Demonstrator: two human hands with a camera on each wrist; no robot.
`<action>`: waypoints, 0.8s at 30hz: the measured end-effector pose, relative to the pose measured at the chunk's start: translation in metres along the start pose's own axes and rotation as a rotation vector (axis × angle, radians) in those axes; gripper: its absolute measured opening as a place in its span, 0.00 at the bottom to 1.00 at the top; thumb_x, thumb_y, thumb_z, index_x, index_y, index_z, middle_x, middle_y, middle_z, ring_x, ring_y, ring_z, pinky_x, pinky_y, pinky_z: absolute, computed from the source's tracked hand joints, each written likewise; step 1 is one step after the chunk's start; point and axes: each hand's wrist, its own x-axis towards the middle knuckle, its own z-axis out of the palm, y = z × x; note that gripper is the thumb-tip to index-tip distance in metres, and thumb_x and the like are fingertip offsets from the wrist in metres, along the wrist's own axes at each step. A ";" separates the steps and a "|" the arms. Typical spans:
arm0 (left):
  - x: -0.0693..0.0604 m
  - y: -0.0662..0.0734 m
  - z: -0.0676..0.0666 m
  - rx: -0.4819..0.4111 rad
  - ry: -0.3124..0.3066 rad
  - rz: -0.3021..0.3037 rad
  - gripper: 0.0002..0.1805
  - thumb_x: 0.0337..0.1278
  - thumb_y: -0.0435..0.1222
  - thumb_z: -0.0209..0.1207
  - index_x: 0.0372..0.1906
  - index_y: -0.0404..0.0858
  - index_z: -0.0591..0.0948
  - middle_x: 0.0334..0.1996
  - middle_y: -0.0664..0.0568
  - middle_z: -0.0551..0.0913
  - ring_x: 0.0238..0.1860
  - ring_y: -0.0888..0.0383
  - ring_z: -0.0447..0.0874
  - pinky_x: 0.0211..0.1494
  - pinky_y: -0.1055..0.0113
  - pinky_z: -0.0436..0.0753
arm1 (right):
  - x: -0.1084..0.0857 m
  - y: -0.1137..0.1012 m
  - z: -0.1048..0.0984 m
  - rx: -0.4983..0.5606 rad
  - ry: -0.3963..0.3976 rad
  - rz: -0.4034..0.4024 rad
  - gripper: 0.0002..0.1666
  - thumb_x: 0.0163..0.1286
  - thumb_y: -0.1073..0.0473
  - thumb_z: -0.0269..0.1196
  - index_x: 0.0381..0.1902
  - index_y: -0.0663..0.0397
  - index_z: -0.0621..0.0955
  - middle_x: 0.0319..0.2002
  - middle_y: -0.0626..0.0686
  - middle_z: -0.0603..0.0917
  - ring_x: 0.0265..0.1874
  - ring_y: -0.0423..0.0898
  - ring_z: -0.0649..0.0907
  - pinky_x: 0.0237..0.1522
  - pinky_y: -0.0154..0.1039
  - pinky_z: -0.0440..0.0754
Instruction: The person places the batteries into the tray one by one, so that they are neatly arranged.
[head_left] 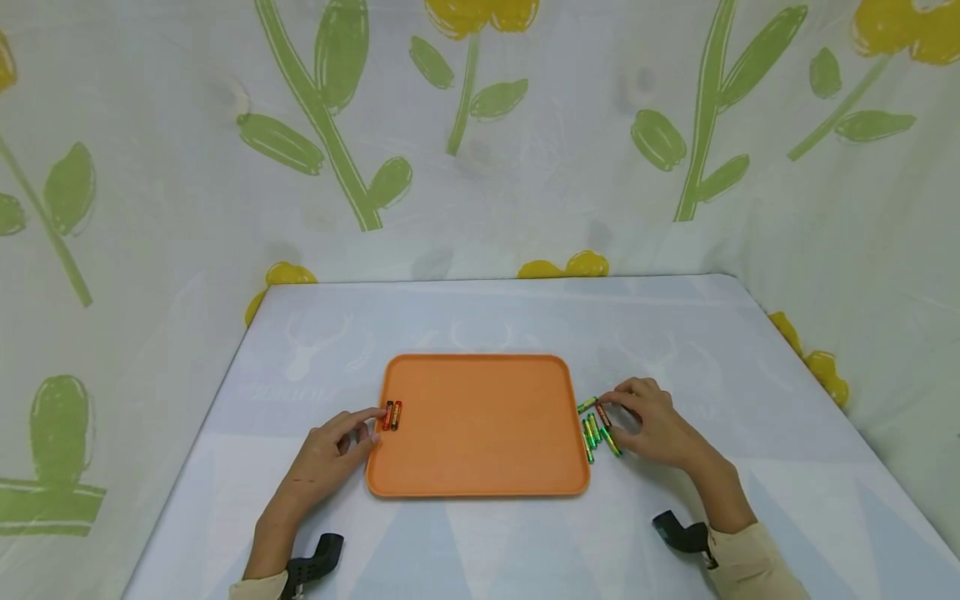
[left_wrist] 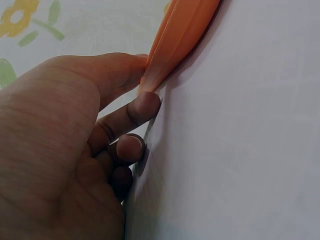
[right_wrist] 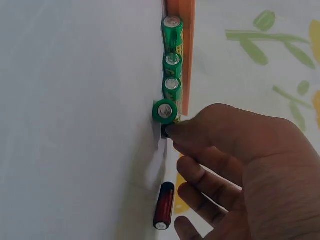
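Observation:
Two red-and-black batteries (head_left: 392, 416) lie side by side near the left edge of the orange tray (head_left: 480, 487). At that edge is my left hand (head_left: 326, 458); its index fingertip reaches the left battery and its thumb is by the rim. In the left wrist view the fingers are loosely bent beside the tray rim (left_wrist: 180, 35). Right of the tray, my right hand (head_left: 656, 425) pinches a red battery (head_left: 603, 414) between thumb and index finger. Several green batteries (head_left: 592, 429) lie next to it. Another red battery (right_wrist: 164, 206) lies under the right fingers.
A pale patterned cloth covers the table (head_left: 480, 550). Behind and at the sides hangs a white curtain (head_left: 562, 192) with green and yellow plant prints. Each wrist wears a black camera mount (head_left: 681, 533). The green batteries sit close against the tray's right rim.

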 end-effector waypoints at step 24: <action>0.000 -0.001 -0.001 -0.012 -0.013 -0.011 0.18 0.66 0.40 0.65 0.59 0.50 0.83 0.31 0.60 0.76 0.25 0.63 0.65 0.29 0.68 0.67 | 0.004 0.009 0.001 -0.010 -0.078 0.012 0.24 0.57 0.62 0.72 0.54 0.48 0.84 0.46 0.49 0.76 0.51 0.52 0.70 0.46 0.53 0.58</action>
